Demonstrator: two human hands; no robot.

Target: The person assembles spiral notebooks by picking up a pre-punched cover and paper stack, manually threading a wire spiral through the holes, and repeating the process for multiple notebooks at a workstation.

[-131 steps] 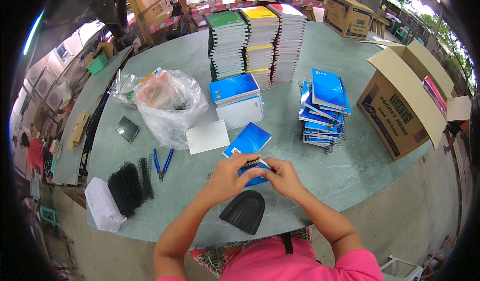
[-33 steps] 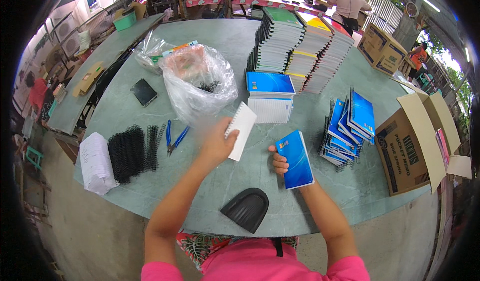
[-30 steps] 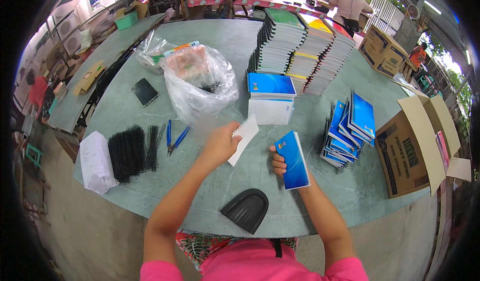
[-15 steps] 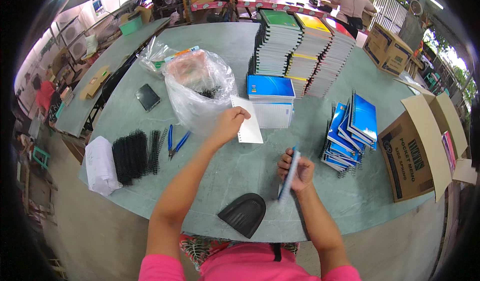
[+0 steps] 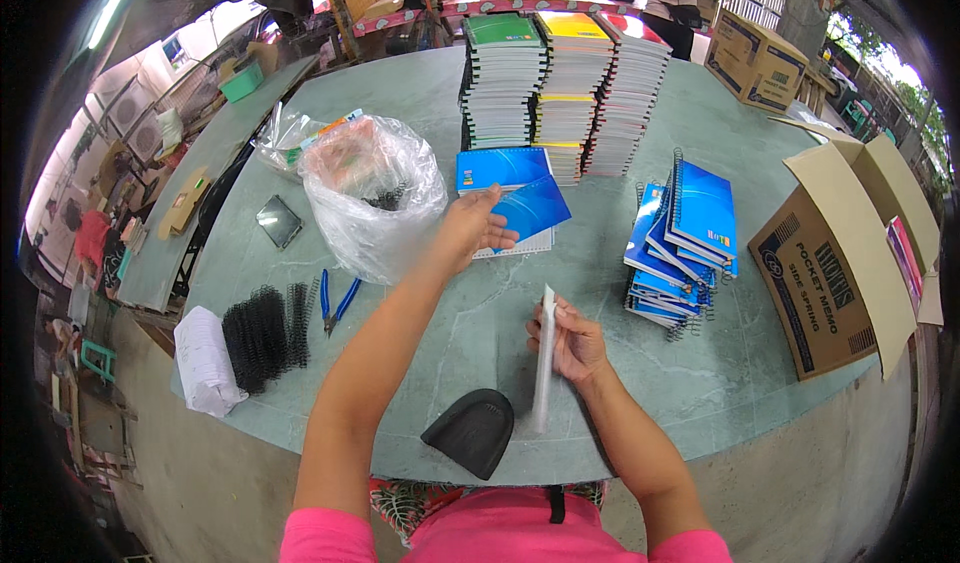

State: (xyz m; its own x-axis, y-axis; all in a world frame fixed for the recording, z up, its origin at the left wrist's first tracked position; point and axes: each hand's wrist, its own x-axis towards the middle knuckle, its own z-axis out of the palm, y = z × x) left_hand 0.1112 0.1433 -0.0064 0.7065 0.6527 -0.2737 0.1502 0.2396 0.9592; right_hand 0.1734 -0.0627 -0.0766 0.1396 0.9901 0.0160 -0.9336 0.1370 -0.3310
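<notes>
A loose blue notebook cover (image 5: 538,213) is tilted in my left hand (image 5: 478,231), whose fingers lie against its edge. Behind it sits a low stack of blue-covered, punched notebook pages (image 5: 492,168). My right hand (image 5: 577,340) grips a thin pad of notebook pages (image 5: 544,368), held upright and seen edge-on above the table. Close to that pad rests a black rounded wedge-shaped block (image 5: 470,433). Finished-looking blue spiral notebooks (image 5: 700,208) form an uneven pile to the right.
Tall stacks of notebooks (image 5: 505,93) rise at the back. A clear plastic bag (image 5: 380,223), a phone (image 5: 278,221), blue-handled pliers (image 5: 338,303), black spiral coils (image 5: 262,333) and a white bundle (image 5: 205,358) lie leftward. An open carton (image 5: 815,278) stands at right.
My left hand has turned the sheet from its white side to its blue side. The pad in my right hand has swung upright, and the view has shifted slightly.
</notes>
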